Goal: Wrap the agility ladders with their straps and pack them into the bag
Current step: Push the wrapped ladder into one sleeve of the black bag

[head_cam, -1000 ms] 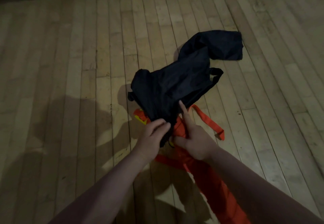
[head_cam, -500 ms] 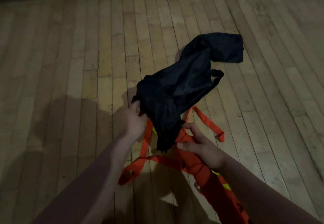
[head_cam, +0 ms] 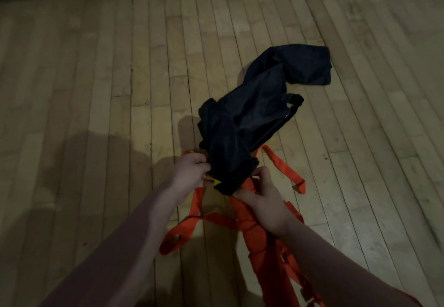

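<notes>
Black fabric bag (head_cam: 242, 124) lies crumpled on the wooden floor (head_cam: 96, 90), its near opening gripped on one side by the left hand (head_cam: 192, 174) and pinched on the other by the right hand (head_cam: 264, 198), with the orange agility ladder (head_cam: 262, 241) bundled just below that opening, one loose strap (head_cam: 286, 169) lying beside the bag.

We have one view, head-worn, facing forward and steeply down onto the wooden floor (head_cam: 96, 90). Wide-angle: plank lines fan out and bow toward the edges. Close range: the wearer's forearms come in from the bottom edge, with left hand (head_cam: 193, 173) and right hand (head_cam: 263, 197) just below centre. The bag (head_cam: 252, 114) sits mid-frame just beyond them. Far floor at top goes dark.
</notes>
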`<state>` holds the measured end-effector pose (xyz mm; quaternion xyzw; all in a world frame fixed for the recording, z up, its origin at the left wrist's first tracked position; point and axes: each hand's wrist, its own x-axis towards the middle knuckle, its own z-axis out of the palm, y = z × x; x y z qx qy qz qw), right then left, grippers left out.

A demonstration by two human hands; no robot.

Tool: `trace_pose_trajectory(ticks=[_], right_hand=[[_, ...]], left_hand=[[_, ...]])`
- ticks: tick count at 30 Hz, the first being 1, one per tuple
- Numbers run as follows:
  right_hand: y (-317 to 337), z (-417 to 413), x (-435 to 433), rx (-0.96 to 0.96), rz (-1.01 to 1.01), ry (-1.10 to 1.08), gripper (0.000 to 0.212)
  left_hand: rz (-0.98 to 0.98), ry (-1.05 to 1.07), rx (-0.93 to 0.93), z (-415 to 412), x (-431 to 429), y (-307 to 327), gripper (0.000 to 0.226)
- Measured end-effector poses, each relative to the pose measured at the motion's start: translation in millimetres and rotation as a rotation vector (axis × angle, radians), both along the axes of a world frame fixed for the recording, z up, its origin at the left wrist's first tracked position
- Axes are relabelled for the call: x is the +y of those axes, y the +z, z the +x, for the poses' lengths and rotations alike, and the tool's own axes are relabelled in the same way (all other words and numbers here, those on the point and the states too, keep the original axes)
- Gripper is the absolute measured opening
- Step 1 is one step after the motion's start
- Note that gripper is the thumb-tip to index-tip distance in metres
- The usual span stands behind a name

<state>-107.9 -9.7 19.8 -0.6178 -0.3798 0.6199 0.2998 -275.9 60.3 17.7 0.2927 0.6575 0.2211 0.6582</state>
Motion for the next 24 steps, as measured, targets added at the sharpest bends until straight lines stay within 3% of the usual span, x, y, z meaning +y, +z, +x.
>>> trace_pose_trajectory(ticks=[1, 4, 5, 6, 8, 11, 14, 16, 18, 21, 24], right_hand=[[2.6, -5.9, 0.2, -0.125, 0.064, 0.072, 0.049], [13.1, -29.2, 5.2, -0.577, 0.296, 0.343, 0.068], [15.2, -32.8, 7.6, -0.657, 0.351, 0.399, 0.070], [17.6, -33.0, 10.7, -0.670, 0.390, 0.433, 0.069], [18.1, -27.3, 14.1, -0.518, 0.416, 0.426, 0.057], [13.7, -15.9, 14.7, -0.337, 0.341, 0.168, 0.024], [12.5, -12.3, 21.6, -0.510, 0.388, 0.127, 0.043], [18.9, -13.2, 32.4, -0.491, 0.519, 0.217, 0.069], [24.4, -16.5, 43.9, -0.498, 0.619, 0.337, 0.081], [20.9, -17.0, 51.5, -0.607, 0.774, 0.318, 0.063], [15.5, -11.6, 47.3, -0.669, 0.798, 0.270, 0.037]], left_hand=[[-0.029, 0.054, -0.026, 1.7, 0.7, 1.5, 0.025], [-0.161, 0.152, -0.255, 13.4, -0.1, 9.0, 0.080], [-0.178, 0.159, -0.250, 16.8, -0.2, 10.7, 0.085], [-0.184, 0.189, -0.200, 17.4, -0.1, 8.8, 0.082], [-0.192, 0.282, -0.163, 11.3, -0.7, 3.8, 0.073], [-0.167, 0.352, -0.301, -1.5, -0.2, 2.6, 0.035], [-0.114, 0.350, -0.357, -5.4, -0.7, 5.5, 0.033], [-0.108, 0.342, -0.386, -6.6, -2.5, 6.3, 0.039], [-0.140, 0.307, -0.437, -4.1, -6.3, 9.3, 0.033], [-0.151, 0.273, -0.521, 1.4, -11.2, 14.4, 0.023], [-0.168, 0.251, -0.515, 2.6, -10.2, 16.5, 0.025]])
